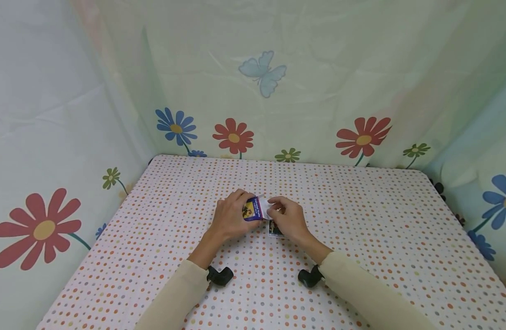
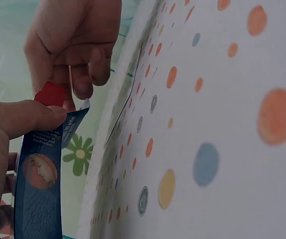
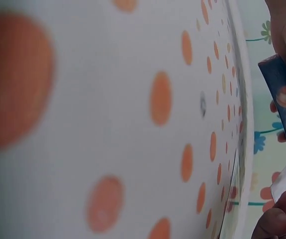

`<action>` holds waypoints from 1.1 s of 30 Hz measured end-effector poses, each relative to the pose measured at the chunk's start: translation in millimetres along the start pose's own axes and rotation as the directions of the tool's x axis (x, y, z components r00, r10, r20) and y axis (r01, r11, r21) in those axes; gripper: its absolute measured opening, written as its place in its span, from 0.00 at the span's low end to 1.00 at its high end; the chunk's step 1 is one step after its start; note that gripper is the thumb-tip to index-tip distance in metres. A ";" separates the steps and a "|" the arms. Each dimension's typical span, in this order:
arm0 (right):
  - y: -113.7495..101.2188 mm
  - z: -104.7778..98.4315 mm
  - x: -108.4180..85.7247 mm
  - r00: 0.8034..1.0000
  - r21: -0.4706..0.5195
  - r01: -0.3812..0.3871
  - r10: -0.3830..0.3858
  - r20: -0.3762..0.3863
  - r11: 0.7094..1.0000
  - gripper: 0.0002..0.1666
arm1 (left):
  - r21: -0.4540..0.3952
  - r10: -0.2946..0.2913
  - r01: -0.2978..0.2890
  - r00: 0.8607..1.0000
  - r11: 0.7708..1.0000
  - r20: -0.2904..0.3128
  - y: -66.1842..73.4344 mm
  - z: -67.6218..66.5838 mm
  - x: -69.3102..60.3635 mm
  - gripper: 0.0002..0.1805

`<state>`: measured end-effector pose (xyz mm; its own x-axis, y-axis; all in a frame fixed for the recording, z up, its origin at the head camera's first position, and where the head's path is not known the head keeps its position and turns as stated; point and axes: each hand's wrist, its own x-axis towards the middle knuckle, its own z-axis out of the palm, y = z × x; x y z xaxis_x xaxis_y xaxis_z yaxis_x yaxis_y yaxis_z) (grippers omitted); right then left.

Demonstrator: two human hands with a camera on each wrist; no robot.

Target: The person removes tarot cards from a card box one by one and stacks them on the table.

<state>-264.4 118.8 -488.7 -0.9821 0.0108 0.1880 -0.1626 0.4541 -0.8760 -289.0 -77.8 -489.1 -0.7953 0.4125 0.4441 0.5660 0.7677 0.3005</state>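
i'm gripping the dark blue box (image 1: 251, 210) above the dotted tablecloth (image 1: 261, 298) with my left hand (image 1: 230, 214), while my right hand (image 1: 291, 221) is pinching the white flap (image 1: 266, 209) at its end; a picture card (image 1: 275, 230) is lying just below, partly hidden.

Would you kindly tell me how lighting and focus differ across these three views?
Head view: bright, fairly even light; left wrist view: dimmer, though some lettering on the box is legible; right wrist view: also dim, the big orange dot at left badly blurred.
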 end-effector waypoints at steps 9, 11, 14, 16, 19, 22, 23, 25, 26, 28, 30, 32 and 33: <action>-3.1 6.5 1.6 1.000 -0.004 -0.011 0.011 0.011 1.000 0.16 | -0.014 0.002 -0.002 1.000 1.000 -0.003 1.1 -0.4 -0.4 0.39; -4.0 7.6 1.5 1.000 -0.002 -0.023 0.023 0.017 1.000 0.16 | -0.018 0.005 -0.005 1.000 1.000 -0.006 1.2 -0.4 -0.4 0.39; -5.5 9.1 1.9 0.999 0.005 -0.040 0.040 0.020 0.999 0.16 | -0.018 0.012 -0.012 1.000 1.000 -0.013 1.1 0.0 -0.1 0.39; -6.2 10.1 2.3 0.999 0.013 -0.047 0.047 0.022 0.999 0.16 | -0.016 0.015 -0.016 1.000 1.000 -0.014 1.1 0.1 0.4 0.39; -7.1 11.7 3.4 0.998 0.032 -0.057 0.056 0.029 0.998 0.16 | -0.009 0.016 -0.016 1.000 1.000 -0.009 0.7 0.5 0.8 0.39; -7.8 13.2 4.3 0.997 0.046 -0.070 0.068 0.035 0.997 0.15 | -0.007 0.016 -0.016 1.000 1.000 -0.005 0.4 0.6 0.9 0.39; -7.7 13.7 4.7 0.997 0.051 -0.075 0.073 0.036 0.996 0.15 | -0.005 0.016 -0.016 1.000 1.000 -0.006 0.3 0.7 0.9 0.39; -7.0 14.6 5.6 0.996 0.056 -0.082 0.080 0.036 0.995 0.15 | -0.003 0.019 -0.019 1.000 1.000 -0.008 0.4 0.4 0.8 0.39; -6.7 15.0 6.0 0.996 0.061 -0.085 0.083 0.037 0.994 0.15 | -0.004 0.021 -0.021 1.000 1.000 -0.010 0.4 0.3 0.8 0.38; -6.1 15.9 6.8 0.996 0.068 -0.089 0.086 0.038 0.994 0.15 | -0.006 0.025 -0.025 1.000 1.000 -0.012 0.6 -0.1 0.7 0.38; -6.0 16.8 7.4 0.995 0.076 -0.095 0.093 0.040 0.993 0.15 | -0.013 0.027 -0.027 1.000 1.000 -0.014 1.0 -0.2 0.7 0.38; -5.6 17.6 7.8 0.994 0.078 -0.101 0.098 0.039 0.992 0.14 | -0.019 0.028 -0.028 0.999 0.999 -0.015 1.3 0.0 0.6 0.37; -5.3 18.1 8.1 0.994 0.078 -0.103 0.101 0.038 0.992 0.14 | -0.021 0.027 -0.028 0.999 0.999 -0.016 1.5 0.2 0.4 0.37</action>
<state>-273.2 100.3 -490.6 -0.9964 0.0230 0.0819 -0.0670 0.3801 -0.9225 -288.6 -76.4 -488.6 -0.7760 0.4253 0.4657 0.5922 0.7453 0.3062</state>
